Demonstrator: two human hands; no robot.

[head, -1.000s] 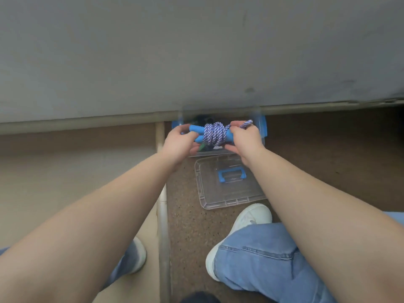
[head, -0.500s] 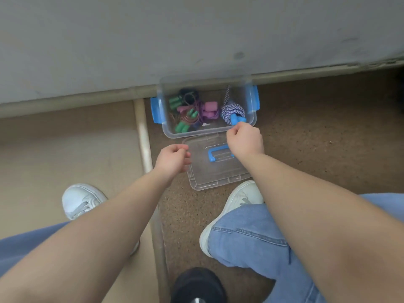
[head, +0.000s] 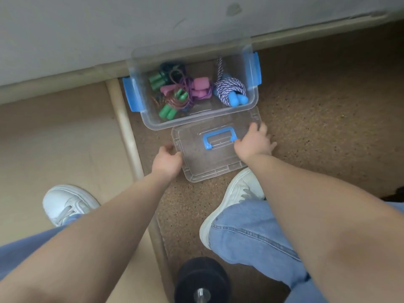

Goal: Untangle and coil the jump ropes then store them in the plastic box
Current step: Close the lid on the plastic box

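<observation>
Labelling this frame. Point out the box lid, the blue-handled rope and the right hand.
box lid (head: 196, 158), head view, bare clear panel.
blue-handled rope (head: 229, 87), head view, on the striped coil.
right hand (head: 253, 143), head view, back of the hand.

We list: two white sneakers (head: 69, 204), near left and right; grey wall (head: 109, 29), far; black round object (head: 202, 278), near centre.

Both bare forearms reach forward and down from the bottom corners, converging ahead. The left hand (head: 167, 159) has its fingers curled inward, thumb raised, with the fingertips at the near-left edge of what lies between the hands. The right hand (head: 254, 142) is palm down with fingers spread and thumb out to the right, slightly farther forward than the left.
</observation>
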